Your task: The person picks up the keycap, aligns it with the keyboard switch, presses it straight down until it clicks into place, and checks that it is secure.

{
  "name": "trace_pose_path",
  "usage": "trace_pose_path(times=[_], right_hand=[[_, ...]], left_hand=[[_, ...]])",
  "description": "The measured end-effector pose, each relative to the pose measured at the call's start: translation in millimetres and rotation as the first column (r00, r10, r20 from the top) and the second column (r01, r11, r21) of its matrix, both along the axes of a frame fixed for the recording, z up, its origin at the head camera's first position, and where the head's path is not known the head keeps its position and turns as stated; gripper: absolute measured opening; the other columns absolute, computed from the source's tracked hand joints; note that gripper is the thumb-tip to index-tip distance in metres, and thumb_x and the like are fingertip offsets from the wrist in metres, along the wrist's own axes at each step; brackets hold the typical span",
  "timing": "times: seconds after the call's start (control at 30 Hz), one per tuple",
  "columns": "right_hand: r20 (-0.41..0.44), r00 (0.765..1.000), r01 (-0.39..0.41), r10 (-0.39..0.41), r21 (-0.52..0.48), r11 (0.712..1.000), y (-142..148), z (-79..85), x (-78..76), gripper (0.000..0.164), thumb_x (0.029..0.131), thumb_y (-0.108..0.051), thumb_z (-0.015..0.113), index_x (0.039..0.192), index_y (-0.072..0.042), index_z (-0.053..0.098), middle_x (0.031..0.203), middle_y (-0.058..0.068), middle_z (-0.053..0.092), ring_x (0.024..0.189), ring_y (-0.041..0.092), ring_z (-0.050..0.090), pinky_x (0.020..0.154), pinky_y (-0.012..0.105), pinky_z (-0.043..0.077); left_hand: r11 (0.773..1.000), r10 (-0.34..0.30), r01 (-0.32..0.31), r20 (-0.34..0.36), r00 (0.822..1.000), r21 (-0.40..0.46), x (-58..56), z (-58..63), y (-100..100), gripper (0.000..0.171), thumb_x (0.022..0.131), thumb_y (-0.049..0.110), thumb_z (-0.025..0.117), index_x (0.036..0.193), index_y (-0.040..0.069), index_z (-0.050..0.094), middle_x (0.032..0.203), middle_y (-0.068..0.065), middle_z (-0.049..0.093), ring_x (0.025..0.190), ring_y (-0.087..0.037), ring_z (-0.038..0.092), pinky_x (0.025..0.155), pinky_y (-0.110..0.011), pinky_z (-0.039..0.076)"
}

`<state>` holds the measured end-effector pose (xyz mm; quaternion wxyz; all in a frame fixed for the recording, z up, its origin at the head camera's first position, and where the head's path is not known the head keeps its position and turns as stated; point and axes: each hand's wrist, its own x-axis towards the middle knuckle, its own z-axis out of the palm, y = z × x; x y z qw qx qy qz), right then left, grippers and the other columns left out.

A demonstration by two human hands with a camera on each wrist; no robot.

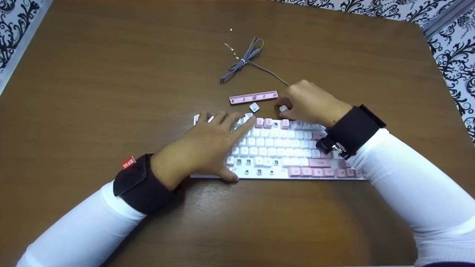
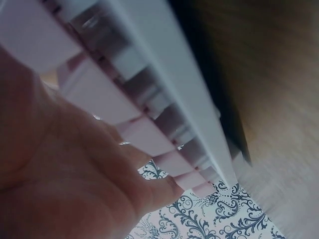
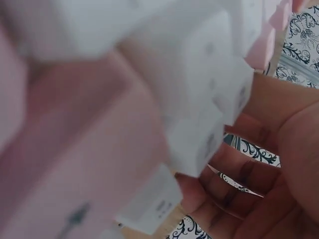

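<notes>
A white and pink keyboard (image 1: 274,142) lies on the brown table. My left hand (image 1: 207,144) spreads over its left end, fingers at the back edge and thumb at the front edge, covering the keys beneath. Behind the keyboard's top row my right hand (image 1: 311,102) pinches a small white keycap (image 1: 283,108) between thumb and index finger. Several bare switches (image 1: 259,172) show in the lower left rows, and another gap is in the top row. A loose white keycap (image 1: 254,107) rests on the table behind the keyboard, beside an upturned long pink keycap (image 1: 254,97).
A bundled grey cable (image 1: 245,61) lies beyond the keycaps, its loose end running toward the right hand. Small bright specks (image 1: 232,49) are near it. Floor with black-and-white scroll patterns (image 1: 454,70) shows past the table's edges.
</notes>
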<state>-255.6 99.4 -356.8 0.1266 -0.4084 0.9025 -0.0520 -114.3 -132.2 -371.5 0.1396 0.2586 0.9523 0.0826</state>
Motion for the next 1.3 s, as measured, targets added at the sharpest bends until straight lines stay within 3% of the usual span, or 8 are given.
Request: trace_pose_path(times=[0.3, 0.63, 0.93, 1.3], right_hand=[[0.030, 0.999, 0.023, -0.023, 0.007, 1.000, 1, 0.4, -0.3, 0.026, 0.086, -0.003, 0.068, 0.109, -0.008, 0.078, 0.089, 0.008, 0.075, 0.073, 0.021, 0.058, 0.068, 0.036, 0.048], [0.026, 0.997, 0.074, -0.073, -0.023, 0.997, 16, 8.1, -4.0, 0.019, 0.091, -0.008, 0.069, 0.108, -0.008, 0.076, 0.098, 0.009, 0.076, 0.087, 0.024, 0.069, 0.080, 0.042, 0.054], [-0.006, 0.990, 0.138, -0.137, 0.030, 0.990, 31, 10.3, -6.3, 0.015, 0.092, -0.014, 0.069, 0.105, -0.006, 0.073, 0.097, 0.012, 0.075, 0.088, 0.027, 0.070, 0.079, 0.047, 0.054], [0.000, 0.984, 0.180, -0.180, -0.027, 0.983, 40, 4.0, -8.0, 0.009, 0.088, -0.011, 0.074, 0.095, -0.006, 0.075, 0.086, 0.010, 0.075, 0.079, 0.023, 0.069, 0.074, 0.041, 0.054]], left_hand=[[1.000, 0.000, 0.000, 0.014, 1.000, -0.008, -0.2, 0.7, 1, 0.132, 0.064, 0.073, 0.079, 0.163, 0.023, 0.008, 0.163, -0.013, 0.025, 0.145, -0.039, 0.032, 0.112, -0.065, 0.028], [1.000, -0.002, 0.002, 0.006, 1.000, -0.006, -0.8, 1.8, -1, 0.133, 0.064, 0.072, 0.079, 0.163, 0.023, 0.006, 0.163, -0.014, 0.026, 0.145, -0.039, 0.032, 0.112, -0.065, 0.027], [1.000, -0.010, 0.010, -0.019, 1.000, -0.002, -0.2, 0.1, -1, 0.133, 0.063, 0.072, 0.080, 0.163, 0.022, 0.008, 0.161, -0.014, 0.029, 0.143, -0.040, 0.035, 0.109, -0.065, 0.031], [1.000, -0.021, 0.021, -0.017, 1.000, -0.008, -0.6, -0.4, -1, 0.133, 0.064, 0.073, 0.079, 0.163, 0.022, 0.006, 0.161, -0.014, 0.028, 0.143, -0.039, 0.034, 0.110, -0.065, 0.030]])
